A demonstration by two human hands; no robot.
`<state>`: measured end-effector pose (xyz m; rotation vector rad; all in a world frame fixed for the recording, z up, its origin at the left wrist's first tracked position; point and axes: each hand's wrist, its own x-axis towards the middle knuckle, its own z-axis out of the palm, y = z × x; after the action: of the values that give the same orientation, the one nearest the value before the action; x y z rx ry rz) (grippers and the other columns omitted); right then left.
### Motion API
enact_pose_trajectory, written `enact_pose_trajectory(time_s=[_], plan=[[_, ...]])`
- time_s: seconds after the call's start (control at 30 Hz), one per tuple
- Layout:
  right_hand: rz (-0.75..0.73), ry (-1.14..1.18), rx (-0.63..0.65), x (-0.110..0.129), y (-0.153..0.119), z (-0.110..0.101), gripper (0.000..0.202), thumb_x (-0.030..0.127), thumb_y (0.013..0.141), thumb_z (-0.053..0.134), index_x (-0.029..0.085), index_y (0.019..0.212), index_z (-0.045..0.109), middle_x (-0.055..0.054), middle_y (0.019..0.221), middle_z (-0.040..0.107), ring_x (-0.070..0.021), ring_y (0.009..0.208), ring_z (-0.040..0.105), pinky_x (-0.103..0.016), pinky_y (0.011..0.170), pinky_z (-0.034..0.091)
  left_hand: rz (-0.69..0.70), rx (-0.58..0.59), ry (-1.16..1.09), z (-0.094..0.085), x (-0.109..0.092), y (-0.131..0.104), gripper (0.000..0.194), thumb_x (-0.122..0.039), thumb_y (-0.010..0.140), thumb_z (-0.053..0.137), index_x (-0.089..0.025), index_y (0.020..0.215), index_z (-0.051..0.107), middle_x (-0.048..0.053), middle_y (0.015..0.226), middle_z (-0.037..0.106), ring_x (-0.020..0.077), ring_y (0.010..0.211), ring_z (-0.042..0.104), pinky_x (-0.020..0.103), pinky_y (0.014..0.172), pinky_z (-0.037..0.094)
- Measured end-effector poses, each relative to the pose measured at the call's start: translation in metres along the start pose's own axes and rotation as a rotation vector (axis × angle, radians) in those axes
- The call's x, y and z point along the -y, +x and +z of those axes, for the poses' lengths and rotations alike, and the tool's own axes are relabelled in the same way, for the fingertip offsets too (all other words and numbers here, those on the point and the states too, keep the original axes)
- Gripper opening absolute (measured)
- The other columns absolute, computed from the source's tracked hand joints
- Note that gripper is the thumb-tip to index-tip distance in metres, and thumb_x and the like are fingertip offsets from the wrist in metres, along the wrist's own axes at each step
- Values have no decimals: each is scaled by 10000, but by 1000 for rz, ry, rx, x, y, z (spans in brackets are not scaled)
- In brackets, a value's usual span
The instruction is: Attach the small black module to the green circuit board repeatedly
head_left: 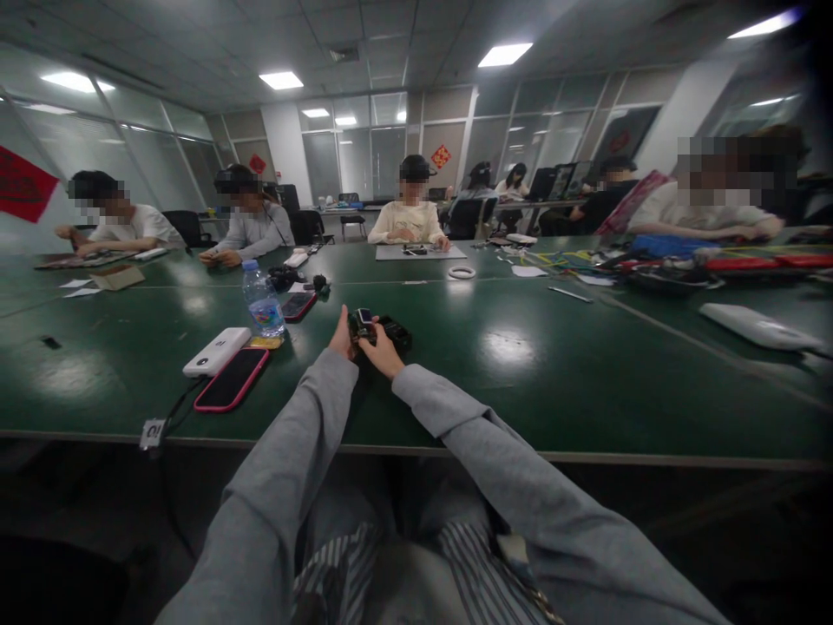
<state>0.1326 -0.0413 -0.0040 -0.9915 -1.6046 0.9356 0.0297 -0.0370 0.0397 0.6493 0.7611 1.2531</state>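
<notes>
Between my two hands is a small dark device [364,318] with a light-rimmed screen or panel; its details are too small to tell. My left hand [342,333] supports it from the left side, thumb pointing up. From the right, my right hand [383,349] grips it with bent fingers. Just behind my right hand, a black object [396,332] lies on the green table [449,391]. Both hands are over the table, a short way in from its front edge.
Left of my hands are a water bottle [264,302], a pink-edged phone [232,379], a white power bank [217,351] with a cable, and another phone [299,305]. A white ring [462,273] lies ahead. Several people sit around; cables and a white device [758,327] are at right.
</notes>
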Motion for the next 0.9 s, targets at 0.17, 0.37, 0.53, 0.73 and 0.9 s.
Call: enact_pose_trajectory(time_s=[0.17, 0.37, 0.53, 0.73, 0.9], plan=[[145, 248, -7, -8, 7, 4, 392, 312, 765, 565, 213, 1137, 492, -21, 969, 577, -135, 872, 570, -311, 858, 470, -52, 78, 10, -14, 0, 11, 655, -649, 821, 334, -110, 1059, 620, 135, 809, 667, 233, 752, 644, 330, 626, 506], [4, -136, -65, -4, 1, 1, 434, 322, 791, 571, 166, 1185, 479, -59, 996, 595, -151, 927, 576, -309, 896, 440, 130, -226, 39, -30, -4, 24, 416, -488, 858, 434, -151, 1041, 595, 23, 646, 592, 114, 538, 566, 228, 552, 446], [-127, -529, -87, 9, -8, -6, 459, 349, 839, 528, 148, 1243, 444, -92, 1100, 579, -177, 1003, 566, -304, 922, 422, 279, -273, 269, -38, 0, 35, 325, -408, 851, 472, -138, 944, 628, 32, 720, 615, 104, 604, 577, 219, 607, 442], [-125, -782, -12, 19, -15, -11, 423, 362, 842, 513, 153, 1206, 464, -103, 1074, 571, -218, 1003, 548, -323, 863, 449, 463, -429, 1000, -48, 6, 39, 322, -379, 858, 453, -149, 773, 663, 92, 874, 668, 211, 905, 599, 309, 826, 423], [-146, -895, 56, 23, -19, -12, 405, 355, 843, 507, 147, 1188, 462, -116, 1017, 557, -229, 985, 525, -316, 797, 460, 433, -451, 1167, -46, 6, 30, 444, -478, 888, 344, -187, 879, 679, 94, 965, 679, 224, 979, 596, 323, 870, 414]])
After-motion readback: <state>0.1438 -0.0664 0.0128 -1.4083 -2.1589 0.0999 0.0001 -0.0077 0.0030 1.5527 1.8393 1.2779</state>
